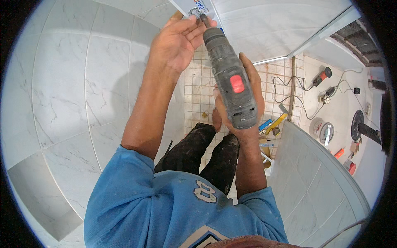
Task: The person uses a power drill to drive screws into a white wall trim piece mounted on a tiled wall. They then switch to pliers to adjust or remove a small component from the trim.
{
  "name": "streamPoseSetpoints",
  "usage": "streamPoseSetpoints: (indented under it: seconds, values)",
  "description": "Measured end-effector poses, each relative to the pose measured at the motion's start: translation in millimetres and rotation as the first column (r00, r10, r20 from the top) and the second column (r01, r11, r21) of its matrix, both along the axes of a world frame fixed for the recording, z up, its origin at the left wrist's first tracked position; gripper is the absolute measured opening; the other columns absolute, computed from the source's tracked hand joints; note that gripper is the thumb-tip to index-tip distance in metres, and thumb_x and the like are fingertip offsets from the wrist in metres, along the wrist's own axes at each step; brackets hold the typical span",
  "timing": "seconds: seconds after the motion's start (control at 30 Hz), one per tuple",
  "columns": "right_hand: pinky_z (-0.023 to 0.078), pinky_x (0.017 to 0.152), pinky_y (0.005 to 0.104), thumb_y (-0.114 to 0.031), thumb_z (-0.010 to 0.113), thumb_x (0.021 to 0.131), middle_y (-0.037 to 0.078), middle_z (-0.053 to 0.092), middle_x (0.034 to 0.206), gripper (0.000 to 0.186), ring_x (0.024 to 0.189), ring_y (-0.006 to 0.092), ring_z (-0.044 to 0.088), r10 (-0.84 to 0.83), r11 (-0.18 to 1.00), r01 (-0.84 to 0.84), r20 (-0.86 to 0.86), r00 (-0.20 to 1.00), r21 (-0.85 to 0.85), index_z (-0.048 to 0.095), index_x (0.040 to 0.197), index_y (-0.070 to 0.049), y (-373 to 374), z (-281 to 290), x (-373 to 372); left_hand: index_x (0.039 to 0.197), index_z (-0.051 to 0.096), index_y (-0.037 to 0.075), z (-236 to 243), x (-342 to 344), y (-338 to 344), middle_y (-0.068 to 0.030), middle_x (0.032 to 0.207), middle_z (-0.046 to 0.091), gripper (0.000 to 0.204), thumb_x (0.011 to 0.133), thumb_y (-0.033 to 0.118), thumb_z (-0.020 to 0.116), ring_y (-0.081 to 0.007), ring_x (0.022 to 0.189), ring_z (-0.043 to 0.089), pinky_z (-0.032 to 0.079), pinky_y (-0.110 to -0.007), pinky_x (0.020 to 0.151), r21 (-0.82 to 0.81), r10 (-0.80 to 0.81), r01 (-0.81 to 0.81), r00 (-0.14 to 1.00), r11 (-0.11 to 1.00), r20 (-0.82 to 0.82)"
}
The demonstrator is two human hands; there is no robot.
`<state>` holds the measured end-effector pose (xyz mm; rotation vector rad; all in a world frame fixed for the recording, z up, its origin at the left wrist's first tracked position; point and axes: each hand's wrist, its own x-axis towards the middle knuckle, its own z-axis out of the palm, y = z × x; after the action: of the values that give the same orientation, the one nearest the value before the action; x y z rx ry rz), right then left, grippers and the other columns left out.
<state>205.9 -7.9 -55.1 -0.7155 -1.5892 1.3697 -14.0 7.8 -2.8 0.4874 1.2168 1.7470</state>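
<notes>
12 o'clock taken as straight ahead of the worker, dial centred on the view. 2 bare hands in use.

Right hand (259, 93): closed around the grip of a dark power drill (225, 62) with a red switch; palm hidden behind the tool body. Drill sits at 1 o'clock, nose slanting toward 12, bit (205, 20) at a silvery, ragged-looking patch (193, 12) on a white printed strip (185, 5). Contact between bit and patch: cannot tell.

Left hand (175, 47): near 12 o'clock, palm partly visible, fingers half curled, tips just beside the bit and patch. Whether they pinch anything, I cannot tell.

Surroundings: large pale panel (264, 33) at 1 o'clock; marbled tile wall (62, 78) from 8 to 11, with a recess (45, 194) at 8. Small-tiled floor (194, 95) beneath the drill. Orange-and-black grinder (321, 77) at 2 o'clock, its cord trailing on the floor. Bucket (317, 131) at 3 o'clock; nearer, also at 3, a yellow tool (278, 122) just beside blue items (265, 124).
</notes>
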Motion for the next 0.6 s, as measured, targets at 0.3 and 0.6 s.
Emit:
streamPoseSetpoints:
  seconds: [0.3,0.6]
  values:
    - [0.055,0.100,0.0367,-0.004,0.076,0.083,0.021,0.062,0.137,0.078,0.117,0.0247,0.068,-0.037,0.999,0.039,0.059,0.998,-0.024,0.044,0.153,0.005,-11,-2,-1,0.113,0.051,-0.005,2,22,7,-0.0266,0.117,0.068,0.020,0.099,0.004,0.062,-0.0450,0.123,0.066,0.051,-0.069,0.109,-0.016,0.107,-0.106,0.992,0.994,0.062]
    - [0.056,0.100,0.0360,-0.011,0.087,0.082,0.020,0.065,0.137,0.076,0.118,0.0265,0.069,-0.055,0.998,0.056,0.137,0.989,-0.001,0.051,0.148,-0.001,-24,-14,1,0.105,0.055,-0.001,-1,18,4,-0.0233,0.110,0.071,0.013,0.098,0.009,0.058,-0.0504,0.130,0.060,0.045,-0.072,0.113,-0.036,0.080,-0.076,0.992,0.996,0.099]
